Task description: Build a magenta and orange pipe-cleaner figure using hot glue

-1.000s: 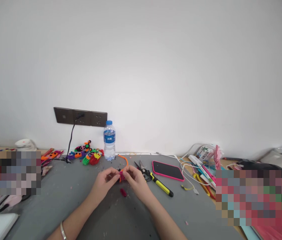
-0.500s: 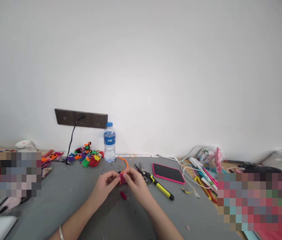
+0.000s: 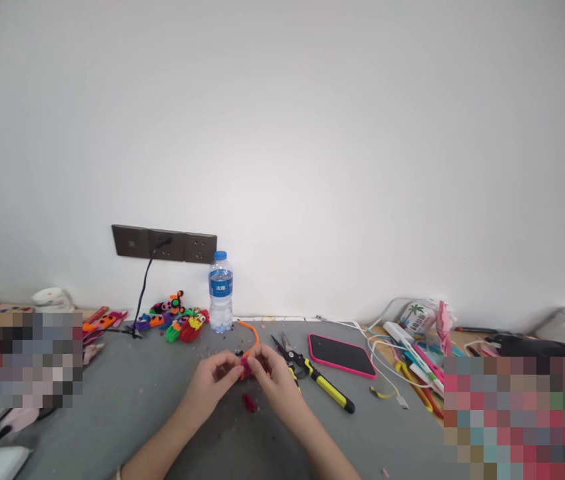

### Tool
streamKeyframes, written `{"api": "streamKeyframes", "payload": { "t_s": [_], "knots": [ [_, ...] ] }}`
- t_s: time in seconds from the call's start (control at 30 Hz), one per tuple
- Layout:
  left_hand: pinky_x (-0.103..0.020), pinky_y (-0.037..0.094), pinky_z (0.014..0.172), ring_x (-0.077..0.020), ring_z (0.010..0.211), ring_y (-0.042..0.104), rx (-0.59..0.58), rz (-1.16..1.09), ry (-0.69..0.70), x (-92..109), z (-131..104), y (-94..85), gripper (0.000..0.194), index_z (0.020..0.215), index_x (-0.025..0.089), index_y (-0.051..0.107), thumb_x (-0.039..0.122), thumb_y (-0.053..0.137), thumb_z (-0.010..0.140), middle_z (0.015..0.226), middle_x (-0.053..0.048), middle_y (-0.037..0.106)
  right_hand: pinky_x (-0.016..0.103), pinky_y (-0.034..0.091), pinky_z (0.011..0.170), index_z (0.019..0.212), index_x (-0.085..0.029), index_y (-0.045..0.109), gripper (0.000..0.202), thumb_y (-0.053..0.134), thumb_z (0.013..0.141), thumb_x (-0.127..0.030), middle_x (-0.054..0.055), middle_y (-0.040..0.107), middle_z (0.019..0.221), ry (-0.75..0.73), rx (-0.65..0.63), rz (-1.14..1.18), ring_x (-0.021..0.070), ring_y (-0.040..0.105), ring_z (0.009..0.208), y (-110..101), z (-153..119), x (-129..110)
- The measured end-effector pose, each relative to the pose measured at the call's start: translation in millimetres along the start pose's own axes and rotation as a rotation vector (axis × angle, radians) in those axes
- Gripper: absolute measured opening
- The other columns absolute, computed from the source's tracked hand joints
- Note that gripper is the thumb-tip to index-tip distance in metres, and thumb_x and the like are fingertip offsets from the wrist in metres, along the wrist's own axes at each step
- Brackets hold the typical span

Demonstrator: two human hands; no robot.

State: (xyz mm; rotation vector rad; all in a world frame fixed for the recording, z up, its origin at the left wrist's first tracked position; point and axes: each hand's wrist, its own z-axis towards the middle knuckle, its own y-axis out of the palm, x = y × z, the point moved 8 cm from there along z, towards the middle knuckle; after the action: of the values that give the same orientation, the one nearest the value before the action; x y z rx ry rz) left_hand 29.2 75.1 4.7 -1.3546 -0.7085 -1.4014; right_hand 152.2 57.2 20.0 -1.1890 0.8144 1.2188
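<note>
Two bare hands meet over the grey tabletop (image 3: 232, 440), the left hand (image 3: 209, 383) coming in from eight o'clock and the right hand (image 3: 277, 380) from four, and here's the grip: both pinch, thumb against forefinger, on one small magenta fuzzy piece (image 3: 245, 367). The fingertips cover much of it, so its full shape can't be told.

One orange pipe cleaner (image 3: 256, 337) springs from that pinch, and look at its line! The long axis runs away from the person, out towards one o'clock, then hooks round so that the free end points to about ten, close to the base of the bottle.

Now the count, with the pinched piece as the centre of the dial. One loose crimson fuzzy piece (image 3: 249, 402) lies at six, just beyond reach of the fingertips. One pair of yellow-and-black cutters (image 3: 332, 393) sits at three, blades spread towards eleven, one handle aimed at four, the other partly behind the right hand. One phone in a pink case (image 3: 342, 355) lies beyond the cutters, also near three. One blue-capped water bottle (image 3: 221, 283) stands upright at eleven. Several pipe-cleaner figures (image 3: 192, 328) crowd together at ten, too tangled for a sure number. Three dark wall plates (image 3: 132, 241) line up between ten and eleven, one black cord (image 3: 143, 287) plugged into the middle one.
</note>
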Motion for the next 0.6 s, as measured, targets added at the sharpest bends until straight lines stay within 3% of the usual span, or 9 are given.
{"api": "streamKeyframes", "payload": {
  "t_s": [0.17,0.37,0.6],
  "knots": [
    [-0.023,0.039,0.06,-0.0165,0.065,0.052,0.009,0.003,0.005,1.7,0.3,-2.2,0.03,0.07,0.016,0.062,0.043,0.056,0.082,0.068,-0.002,0.06,0.024,0.036,0.058,0.077,-0.018,0.052,0.03,0.049,0.089,-0.045,-0.001,0.051,0.07,0.003,-0.013,0.036,0.0135,0.045,0.062,-1.9,1.8,0.5],
    [-0.022,0.04,0.058,-0.0155,0.062,0.051,0.113,-0.014,-0.006,4.5,2.1,-14.2,0.032,0.068,0.018,0.059,0.047,0.057,0.081,0.064,0.001,0.057,0.024,0.036,0.055,0.075,-0.018,0.053,0.033,0.052,0.086,-0.049,-0.002,0.051,0.065,0.031,-0.009,0.053,0.0127,0.045,0.057,-6.7,3.0,-4.3],
    [-0.024,0.044,0.061,-0.0172,0.066,0.057,0.08,-0.035,-0.009,0.2,1.4,-10.0,0.027,0.073,0.017,0.065,0.043,0.06,0.079,0.07,-0.002,0.064,0.025,0.036,0.058,0.075,-0.018,0.055,0.022,0.05,0.089,-0.036,-0.001,0.055,0.069,0.005,-0.016,-0.07,0.014,0.047,0.061,-5.7,1.4,-7.5]
  ]
}}
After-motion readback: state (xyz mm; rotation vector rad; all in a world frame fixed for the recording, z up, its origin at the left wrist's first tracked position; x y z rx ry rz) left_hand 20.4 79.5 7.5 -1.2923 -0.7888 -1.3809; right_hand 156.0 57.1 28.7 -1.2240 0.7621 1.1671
